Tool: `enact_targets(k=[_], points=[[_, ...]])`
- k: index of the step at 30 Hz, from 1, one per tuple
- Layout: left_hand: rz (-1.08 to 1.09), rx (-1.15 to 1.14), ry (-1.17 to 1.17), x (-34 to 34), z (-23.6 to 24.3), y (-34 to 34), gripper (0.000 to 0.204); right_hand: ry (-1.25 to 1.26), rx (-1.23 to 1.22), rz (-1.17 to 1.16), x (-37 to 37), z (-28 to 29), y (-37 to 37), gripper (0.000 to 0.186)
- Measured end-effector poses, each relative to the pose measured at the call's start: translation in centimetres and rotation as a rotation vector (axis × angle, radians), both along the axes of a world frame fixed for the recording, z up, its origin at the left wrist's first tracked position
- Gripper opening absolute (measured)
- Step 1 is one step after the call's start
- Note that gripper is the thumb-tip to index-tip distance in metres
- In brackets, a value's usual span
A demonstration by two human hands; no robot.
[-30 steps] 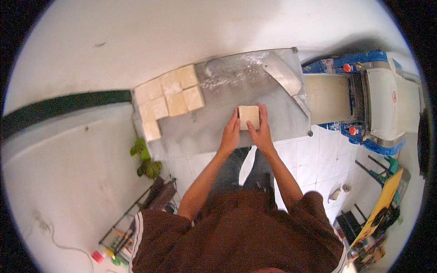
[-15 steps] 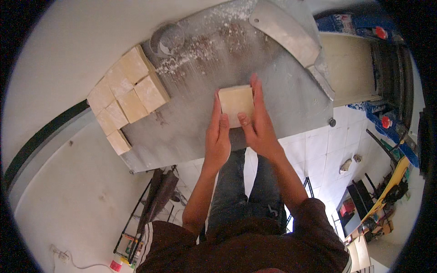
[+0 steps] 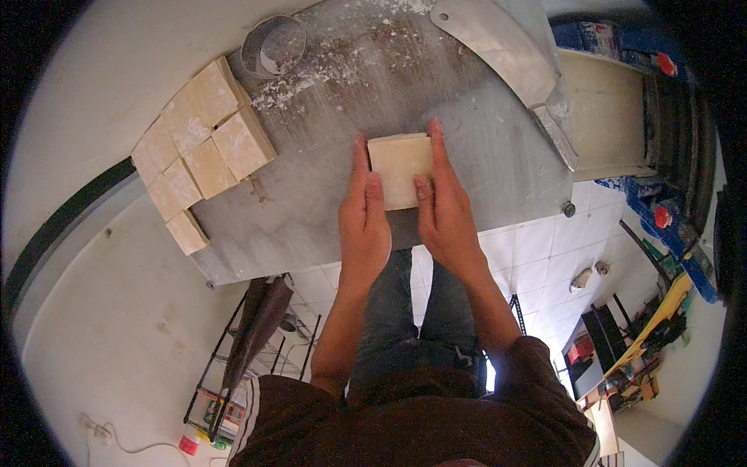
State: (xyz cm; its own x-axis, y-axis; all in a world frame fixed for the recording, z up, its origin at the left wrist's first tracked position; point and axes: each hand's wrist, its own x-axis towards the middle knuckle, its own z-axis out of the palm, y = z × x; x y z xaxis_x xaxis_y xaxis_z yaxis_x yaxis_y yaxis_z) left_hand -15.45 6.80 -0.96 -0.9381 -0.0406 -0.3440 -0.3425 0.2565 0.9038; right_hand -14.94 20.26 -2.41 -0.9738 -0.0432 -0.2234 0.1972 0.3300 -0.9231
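Observation:
A neat stack of pale square dough sheets [image 3: 401, 171] lies on the metal worktop, in front of my body. On its left side my left hand [image 3: 366, 210] stands on edge, fingers stretched out, with a narrow dark gap between them and the stack. The left thumb is near the stack's lower left corner. My right hand [image 3: 445, 206] lies along the right side with straight fingers, its thumb touching the stack's edge. Both hands are open, palms facing each other. Several more dough stacks [image 3: 208, 167] sit close together at the worktop's left end, lightly floured.
A round metal ring or cup [image 3: 274, 48] with white powder stands at the far left. A large cleaver-like knife [image 3: 498, 50] lies along the right side of the floured metal worktop [image 3: 498, 156]. Beyond it is a pale board [image 3: 603, 117] beside blue machine parts [image 3: 661, 210].
My left hand has eased slightly away from the stack's left side. The worktop and the dough stacks have shifted a little up and left in the view.

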Motion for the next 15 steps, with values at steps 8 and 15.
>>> enact_targets(k=[8, 15], points=[[-0.536, -0.639, 0.351, -1.1, -0.8, -2.1, 0.059, 0.283, 0.577, 0.392, -0.2, -0.9, 1.7, 0.072], [-0.580, -0.691, 0.306, -1.1, -1.3, -2.8, 0.061, 0.335, 0.542, 0.400, 0.1, -2.3, 2.2, 0.075]])
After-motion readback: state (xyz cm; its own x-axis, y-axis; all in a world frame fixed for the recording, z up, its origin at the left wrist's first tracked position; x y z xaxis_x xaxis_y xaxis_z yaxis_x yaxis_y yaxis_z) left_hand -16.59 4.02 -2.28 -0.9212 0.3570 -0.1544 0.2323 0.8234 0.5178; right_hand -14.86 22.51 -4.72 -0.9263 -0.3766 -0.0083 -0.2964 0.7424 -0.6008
